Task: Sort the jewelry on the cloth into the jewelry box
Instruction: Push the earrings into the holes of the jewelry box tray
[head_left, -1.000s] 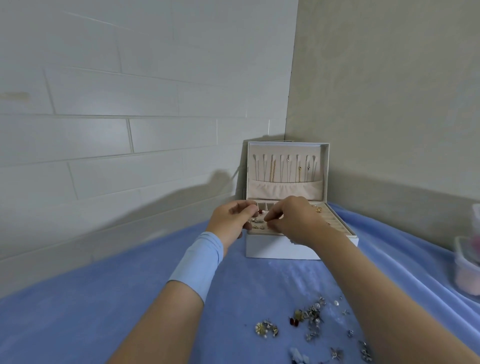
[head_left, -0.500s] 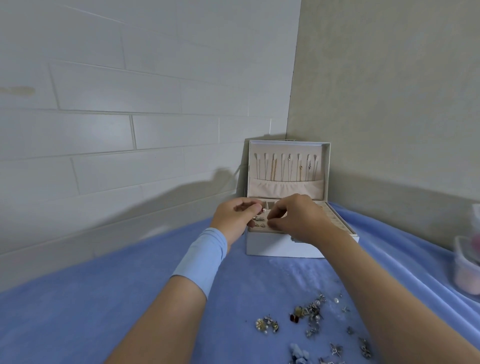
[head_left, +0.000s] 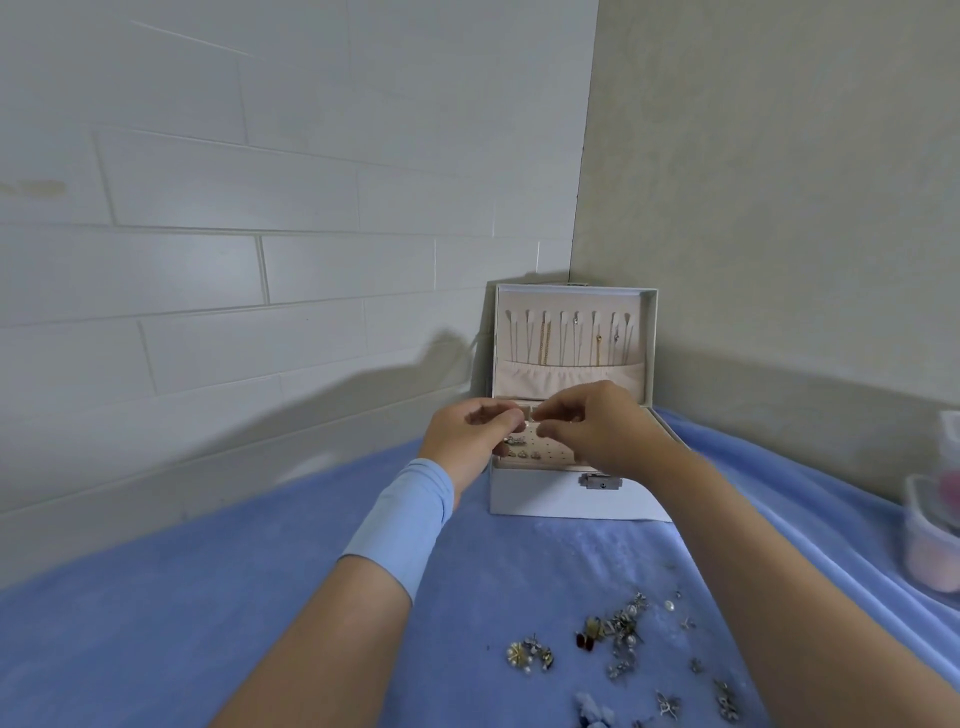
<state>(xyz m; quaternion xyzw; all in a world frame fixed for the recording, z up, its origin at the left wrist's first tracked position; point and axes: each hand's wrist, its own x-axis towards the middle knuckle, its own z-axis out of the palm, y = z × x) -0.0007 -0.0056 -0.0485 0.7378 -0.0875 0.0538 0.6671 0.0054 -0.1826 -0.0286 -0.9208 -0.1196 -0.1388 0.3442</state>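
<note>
Both hands' fingers (head_left: 511, 417) pinched, contents unclear, over open jewelry box (head_left: 571, 499).

A single wide-angle head-worn camera looks forward and down from close range over both forearms toward the open jewelry box (head_left: 571, 493) in the wall corner, blue cloth (head_left: 208, 623) filling the foreground.

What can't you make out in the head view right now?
- Whatever the left hand and right hand pinch: too small, covered by fingertips.
- Right part of the jewelry box tray: behind the right hand.
- Jewelry on the cloth: cut off at the bottom edge.
</note>
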